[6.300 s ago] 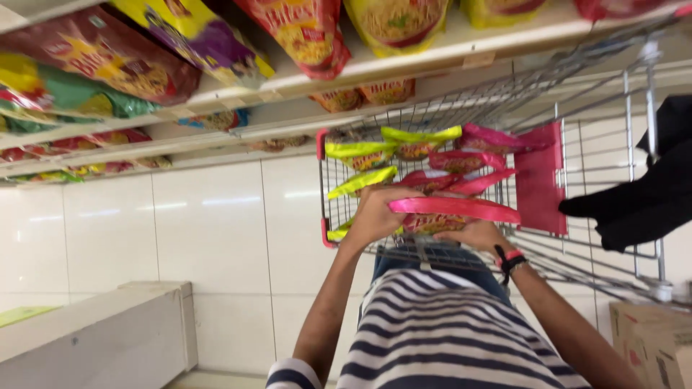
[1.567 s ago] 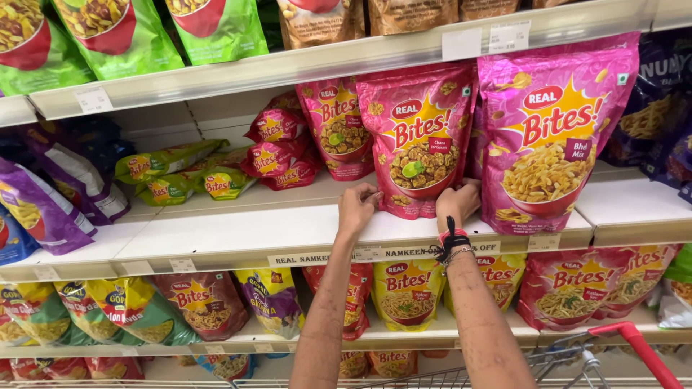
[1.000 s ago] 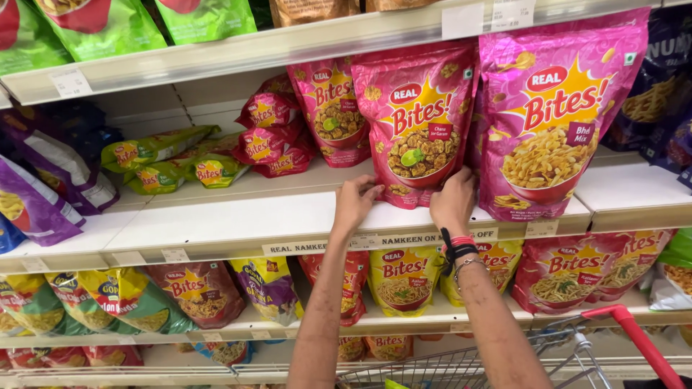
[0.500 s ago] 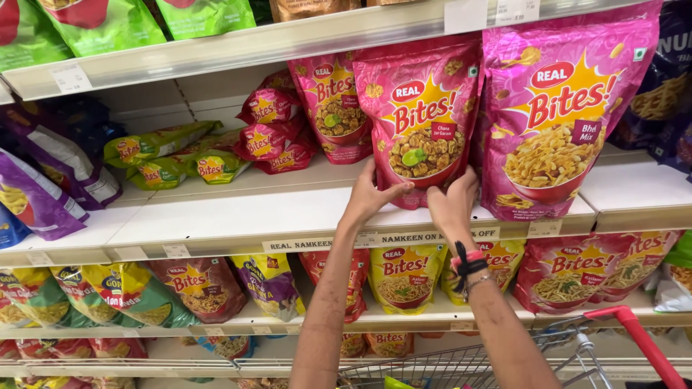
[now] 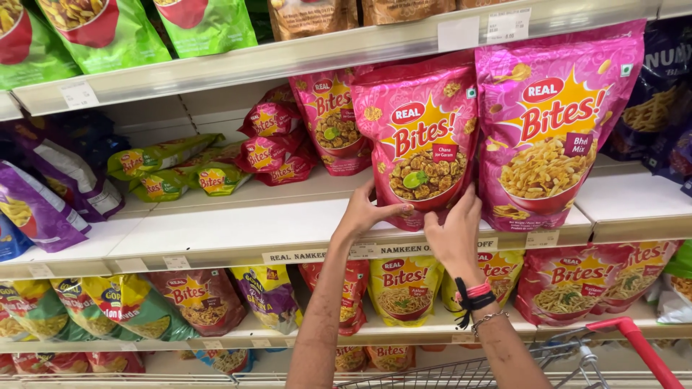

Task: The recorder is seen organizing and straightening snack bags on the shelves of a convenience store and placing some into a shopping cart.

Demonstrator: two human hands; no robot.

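Head view: three tall pink bags stand upright on the middle shelf [image 5: 238, 234]. Hands are on the centre bag [image 5: 417, 137]; a bigger pink bag [image 5: 555, 122] stands just right of it, touching, and a smaller pink bag [image 5: 333, 119] sits left of it and further back. Left of that one: three small pink packets [image 5: 270, 144] stacked, then three flat green packets [image 5: 173, 173] lying down, as far as I can count.

Left hand [image 5: 364, 212]: fingers spread, thumb and fingertips pressed on the centre bag's lower left corner. Right hand [image 5: 454, 230]: fingers curled up against its lower right edge. Both grasp the bag from below; it stands at the shelf's front edge.

Centre bag's bottom seam is hidden behind the hands. Purple bags [image 5: 43, 194] far left and dark bags far right are cut off. Red cart handle [image 5: 634, 342] shows only partly, below right of the centre bag.
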